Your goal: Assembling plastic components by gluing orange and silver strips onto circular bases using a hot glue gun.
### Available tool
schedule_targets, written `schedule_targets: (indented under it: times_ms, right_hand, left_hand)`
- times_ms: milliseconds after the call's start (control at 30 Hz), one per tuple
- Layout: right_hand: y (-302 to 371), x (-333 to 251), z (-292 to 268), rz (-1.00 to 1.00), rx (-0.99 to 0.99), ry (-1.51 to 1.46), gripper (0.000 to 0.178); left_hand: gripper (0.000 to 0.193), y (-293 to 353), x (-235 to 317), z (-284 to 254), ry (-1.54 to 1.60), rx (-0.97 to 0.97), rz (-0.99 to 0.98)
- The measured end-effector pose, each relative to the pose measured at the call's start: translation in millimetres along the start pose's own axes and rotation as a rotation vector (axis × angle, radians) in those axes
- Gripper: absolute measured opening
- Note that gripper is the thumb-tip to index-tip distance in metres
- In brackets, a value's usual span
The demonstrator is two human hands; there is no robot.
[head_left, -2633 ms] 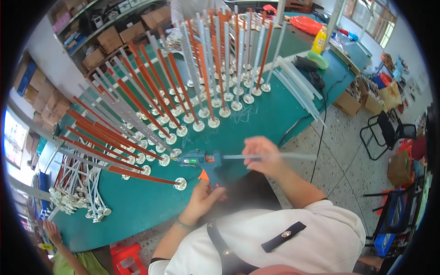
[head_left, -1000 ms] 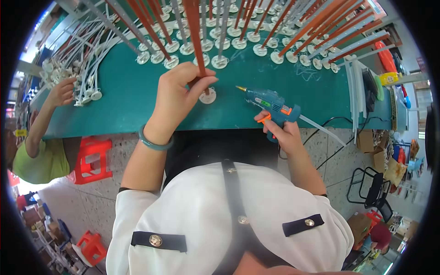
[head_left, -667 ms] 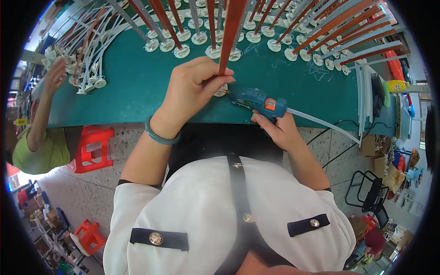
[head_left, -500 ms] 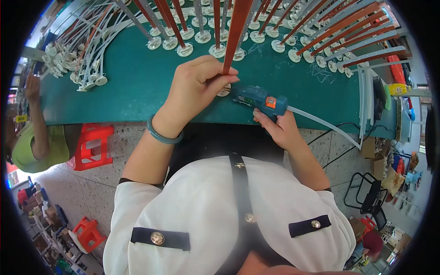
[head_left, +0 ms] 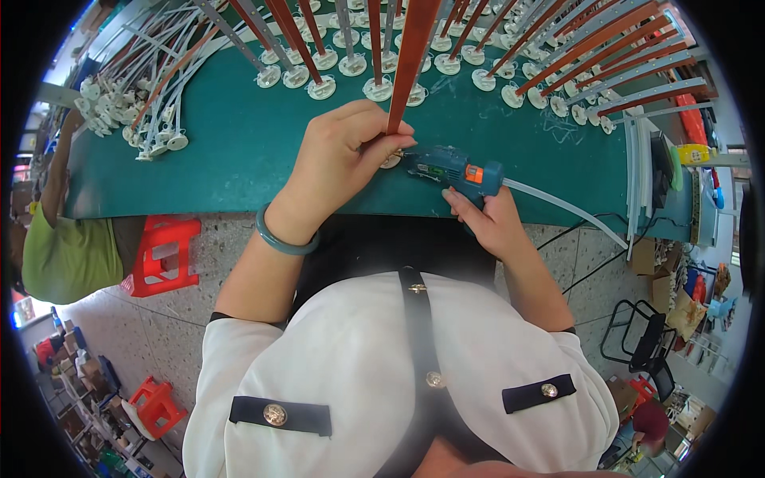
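My left hand (head_left: 344, 151) is closed, thumb and fingers pinching the lower end of a long reddish-brown strip (head_left: 412, 68) that stands upright. Just under the fingers, a small round white base (head_left: 391, 160) shows in part on the green table; the hand hides the rest. In my right hand (head_left: 488, 215) is a teal glue gun (head_left: 458, 171) with an orange patch, gripped by its handle. Its nozzle points left and meets the base near the foot of the strip. A translucent glue stick (head_left: 566, 205) trails from the gun's back end.
Several brown and grey strips on round white bases (head_left: 322, 88) stand along the far side of the green table (head_left: 239, 151). A heap of white-based pieces (head_left: 163, 139) lies at the left. A co-worker in green (head_left: 76, 255) is beside a red stool (head_left: 167, 256). Dark cables hang at right.
The glue gun has tilted and shifted very slightly, its nozzle still by the strip's foot. My left hand keeps its pinch. At the left, the co-worker's arm and body have moved.
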State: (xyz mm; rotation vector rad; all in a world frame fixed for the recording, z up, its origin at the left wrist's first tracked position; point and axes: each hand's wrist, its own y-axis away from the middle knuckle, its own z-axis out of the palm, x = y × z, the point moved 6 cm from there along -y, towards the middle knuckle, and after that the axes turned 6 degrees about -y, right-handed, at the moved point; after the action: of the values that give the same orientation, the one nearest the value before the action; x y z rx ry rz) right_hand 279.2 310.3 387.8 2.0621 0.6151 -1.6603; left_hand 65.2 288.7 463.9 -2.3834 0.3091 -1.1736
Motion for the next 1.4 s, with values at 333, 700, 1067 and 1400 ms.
schedule_targets:
  times_ms: [333,700,1067,1400]
  right_hand:
    - [5,8,-9,0.146,-0.038,-0.233,0.024]
    - [3,4,-7,0.091,-0.010,-0.166,0.024]
    - [-15,0,-1,0.079,-0.023,-0.048,0.026]
    - [-16,-3,-4,0.051,-0.019,-0.049,0.019]
  left_hand:
    - [0.012,-7,8,-3,-0.041,-0.211,-0.019]
    - [0.024,-17,2,-3,-0.094,-0.192,0.002]
    - [0.019,-18,1,0,-0.072,-0.172,-0.007]
    - [0.018,-19,-6,0,-0.036,-0.168,-0.053]
